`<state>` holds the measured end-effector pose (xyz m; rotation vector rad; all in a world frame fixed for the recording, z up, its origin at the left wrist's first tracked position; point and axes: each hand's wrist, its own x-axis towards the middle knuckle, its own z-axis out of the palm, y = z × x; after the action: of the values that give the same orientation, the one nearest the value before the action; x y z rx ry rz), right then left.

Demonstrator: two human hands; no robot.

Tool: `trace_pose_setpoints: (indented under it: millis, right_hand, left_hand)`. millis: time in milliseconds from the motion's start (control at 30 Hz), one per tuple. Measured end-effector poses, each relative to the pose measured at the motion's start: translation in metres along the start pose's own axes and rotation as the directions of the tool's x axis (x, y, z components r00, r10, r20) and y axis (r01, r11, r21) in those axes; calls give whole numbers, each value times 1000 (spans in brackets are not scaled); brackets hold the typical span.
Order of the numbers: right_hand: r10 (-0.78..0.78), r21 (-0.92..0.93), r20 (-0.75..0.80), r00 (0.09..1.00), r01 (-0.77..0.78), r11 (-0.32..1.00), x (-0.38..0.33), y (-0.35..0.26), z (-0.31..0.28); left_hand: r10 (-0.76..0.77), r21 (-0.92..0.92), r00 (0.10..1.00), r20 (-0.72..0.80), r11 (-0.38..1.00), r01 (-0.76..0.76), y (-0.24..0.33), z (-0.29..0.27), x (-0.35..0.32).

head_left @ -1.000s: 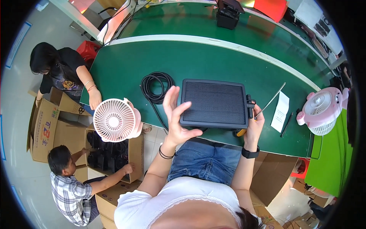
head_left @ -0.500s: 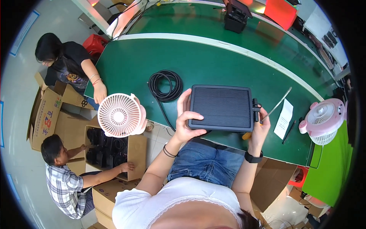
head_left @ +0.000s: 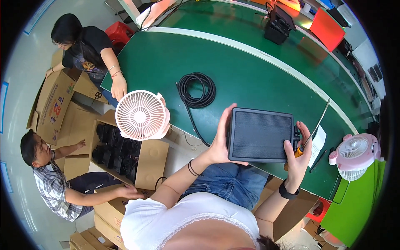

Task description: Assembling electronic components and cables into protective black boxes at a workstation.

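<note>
A flat black rectangular box with a finely ribbed face [head_left: 261, 135] is held up over the near edge of the green table. My left hand [head_left: 223, 139] grips its left side. On the other side, my right hand [head_left: 299, 156] steadies the box by its right edge, close to a small black fitting [head_left: 296, 137]. The same hand holds a screwdriver [head_left: 320, 121] with an orange-yellow handle, its shaft slanting up and away to the right. A coil of black corrugated tubing [head_left: 196, 89] lies on the table, and its tail runs toward my left hand, which hides the end.
A pink-white fan [head_left: 141, 116] stands at the table's left edge, another pink fan [head_left: 356, 152] at the right. A paper slip [head_left: 318, 143] and a black pen-like stick [head_left: 318, 161] lie by my right hand. Two people work at cartons [head_left: 152, 160] on the left.
In the picture the box and both hands have shifted right and down, and the whole view has turned. The nearer person's hands have come off the open carton.
</note>
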<state>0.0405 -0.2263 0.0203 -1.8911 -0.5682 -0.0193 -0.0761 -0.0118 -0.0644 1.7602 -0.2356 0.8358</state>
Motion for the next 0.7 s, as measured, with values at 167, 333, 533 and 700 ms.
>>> trace_pose_setpoints:
  millis: [167, 333, 533, 700]
  right_hand:
    - [-77, -150, 108, 991, 93, 984, 7, -9, -1]
    - [-163, -294, 28, 986, 164, 942, 1, -23, 10]
    - [47, 345, -169, 984, 14, 939, 0, -52, 9]
    - [-102, 901, 172, 980, -114, 418, 15, -45, 2]
  left_hand:
    - [-36, -110, 997, 65, 993, 43, -10, 0, -4]
    - [-81, 31, 994, 80, 996, 79, -23, 0, -26]
    - [8, 126, 998, -61, 992, 0, -7, 0, -23]
    - [48, 173, 997, -64, 984, -36, -7, 8, -24]
